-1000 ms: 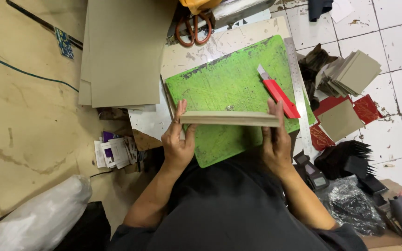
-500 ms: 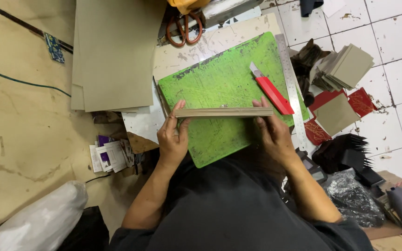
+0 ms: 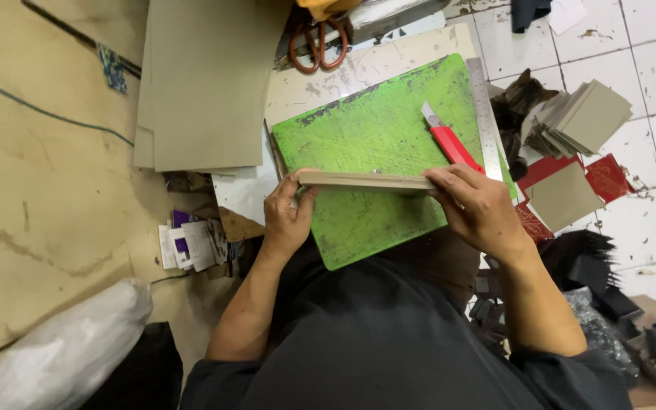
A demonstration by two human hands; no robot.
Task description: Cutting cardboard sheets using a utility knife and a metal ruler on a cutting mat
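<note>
Large grey cardboard sheets [image 3: 206,83] lie at the left on the floor. Beside them, the left hand [image 3: 286,216] clamps the left end of a stack of grey board pieces [image 3: 366,181], held edge-on over the green cutting mat [image 3: 373,129]. The right hand [image 3: 476,209] grips its right end, near a red utility knife [image 3: 449,140] and a steel ruler [image 3: 484,114]. More board pieces [image 3: 582,118] lie at the right.

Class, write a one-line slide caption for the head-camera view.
Left hand and right hand grip a stack of grey boards on edge over a green cutting mat, beside a red utility knife.
</note>
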